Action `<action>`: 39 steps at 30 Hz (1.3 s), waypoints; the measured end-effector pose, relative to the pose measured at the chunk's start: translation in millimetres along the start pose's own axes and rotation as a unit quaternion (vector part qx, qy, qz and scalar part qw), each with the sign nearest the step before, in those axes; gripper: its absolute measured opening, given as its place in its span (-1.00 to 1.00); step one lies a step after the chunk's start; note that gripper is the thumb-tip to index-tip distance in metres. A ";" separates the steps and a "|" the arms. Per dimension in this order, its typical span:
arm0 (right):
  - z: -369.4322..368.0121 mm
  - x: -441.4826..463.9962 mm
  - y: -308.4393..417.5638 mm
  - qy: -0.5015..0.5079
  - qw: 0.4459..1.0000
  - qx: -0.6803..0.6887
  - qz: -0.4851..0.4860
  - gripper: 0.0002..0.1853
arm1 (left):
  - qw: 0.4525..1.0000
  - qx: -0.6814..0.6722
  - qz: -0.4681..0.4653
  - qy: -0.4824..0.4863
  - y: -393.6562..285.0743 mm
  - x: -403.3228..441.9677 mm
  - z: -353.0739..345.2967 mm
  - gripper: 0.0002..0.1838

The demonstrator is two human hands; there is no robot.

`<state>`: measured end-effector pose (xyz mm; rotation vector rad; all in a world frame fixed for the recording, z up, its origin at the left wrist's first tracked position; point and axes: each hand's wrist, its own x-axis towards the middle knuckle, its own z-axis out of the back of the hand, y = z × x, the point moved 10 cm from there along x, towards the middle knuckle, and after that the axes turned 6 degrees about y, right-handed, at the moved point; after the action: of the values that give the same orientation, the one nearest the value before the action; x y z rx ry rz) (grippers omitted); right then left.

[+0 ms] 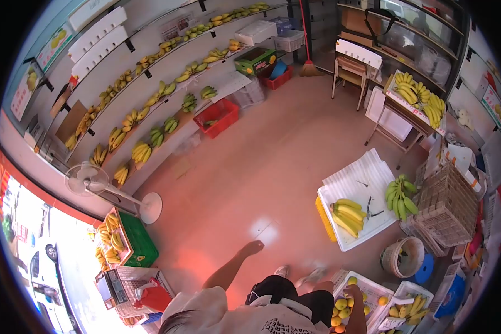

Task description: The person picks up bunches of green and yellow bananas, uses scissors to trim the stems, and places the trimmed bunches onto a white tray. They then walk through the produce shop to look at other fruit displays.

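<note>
Nearest: white printed shirt (245, 317). Round fruit (341, 304), yellow to orange, in pale crate (373, 288) at person's right. Right hand (352, 290) over it; finger spread and contact, cannot tell. Left hand (254, 247) loosely curled above reddish floor (228, 183), which runs to banana shelves (175, 119). Crate rim close to right hand.

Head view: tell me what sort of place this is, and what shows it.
Most likely a fruit shop: bananas line the wall shelves, round yellow and orange fruit lies near the right hand, and a sign pictures fruit.
</note>
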<state>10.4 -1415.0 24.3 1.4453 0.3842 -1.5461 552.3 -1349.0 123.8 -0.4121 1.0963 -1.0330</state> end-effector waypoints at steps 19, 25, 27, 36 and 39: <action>200.0 146.7 180.6 -0.237 0.908 -0.328 0.108 -0.88 | 0.965 0.057 0.085 0.242 -106.6 123.8 -53.3 -0.71; 258.8 173.3 223.6 -0.307 0.896 -0.314 0.063 -0.87 | 0.964 -0.074 0.058 0.247 -269.4 227.7 -84.8 -0.65; 262.6 188.1 237.2 -0.318 0.884 -0.335 0.075 -0.88 | 0.954 -0.102 0.074 0.271 -267.3 230.5 -89.7 -0.68; 249.2 246.9 259.8 -0.366 0.792 -0.486 0.053 -0.82 | 0.945 -0.016 0.158 0.286 -193.8 189.5 -42.7 -0.66; 237.9 260.2 258.7 -0.249 0.834 -0.489 0.054 -0.84 | 0.939 0.026 0.173 0.295 -187.6 196.1 -33.7 -0.74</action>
<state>110.8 -1833.1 -55.3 0.2431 0.6322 -1.2455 448.5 -1601.3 141.0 0.1547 1.6044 -0.8828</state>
